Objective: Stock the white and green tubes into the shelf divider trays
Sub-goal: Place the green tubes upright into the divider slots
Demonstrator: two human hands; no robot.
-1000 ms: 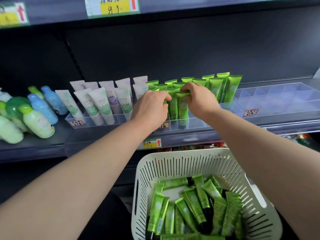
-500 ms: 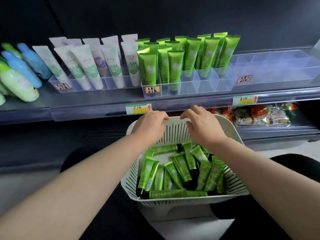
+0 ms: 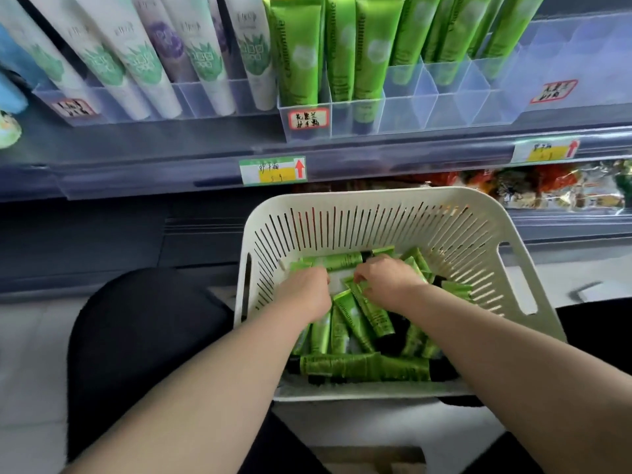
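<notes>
Shop shelf (image 3: 136,172): clear plastic divider trays (image 3: 410,111) hold upright white tubes (image 3: 143,63), upright green tubes (image 3: 297,56). Below, white slotted plastic basket (image 3: 478,234) with loose green tubes (image 3: 362,366). Right hand (image 3: 386,282) inside pinches slanted green tube (image 3: 372,313) by crimped end; left hand (image 3: 304,292) curled among tubes, grip unclear.

1. Basket (image 3: 376,206) sits in front of and below the shelf (image 3: 171,155).
2. Loose tubes (image 3: 362,366) lie in the basket. Left hand (image 3: 304,292) and right hand (image 3: 386,282) are side by side among them.
3. On the shelf, the left tray (image 3: 102,107) and middle tray (image 3: 410,111) hold upright tubes. The right tray (image 3: 581,80) is beside them.
4. Packets (image 3: 547,186) lie on the lower shelf, behind the basket to the right.
</notes>
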